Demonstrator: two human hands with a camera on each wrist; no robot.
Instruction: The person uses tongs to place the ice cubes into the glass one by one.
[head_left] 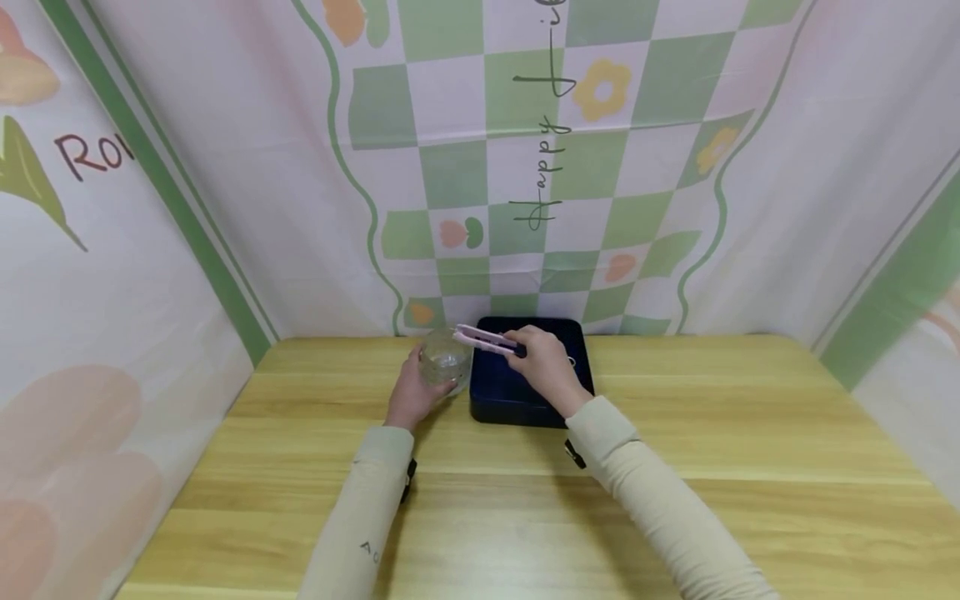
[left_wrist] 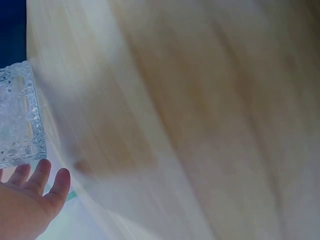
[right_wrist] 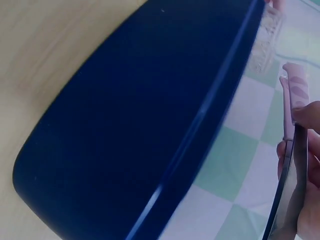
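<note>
My left hand (head_left: pixel 414 397) grips a clear, textured glass (head_left: pixel 444 360) from its left side, its thumb along the near side. The same glass (left_wrist: pixel 17 117) shows bumpy walls at the left edge of the left wrist view, where fingertips touch its end. My right hand (head_left: pixel 549 368) holds pink-tipped tongs (head_left: pixel 483 340) over a dark blue container. The tongs' pink tips point left and reach the glass's rim in the head view. In the right wrist view, the dark, shiny arms of the tongs (right_wrist: pixel 290 185) run down through the fingers.
The dark blue container (head_left: pixel 517 412) stands right of the glass, near the back of the wooden table (head_left: pixel 480 517). Behind the table hangs a green-and-white checked cloth (head_left: pixel 517 167), and more printed cloth (head_left: pixel 90 292) hangs at the left.
</note>
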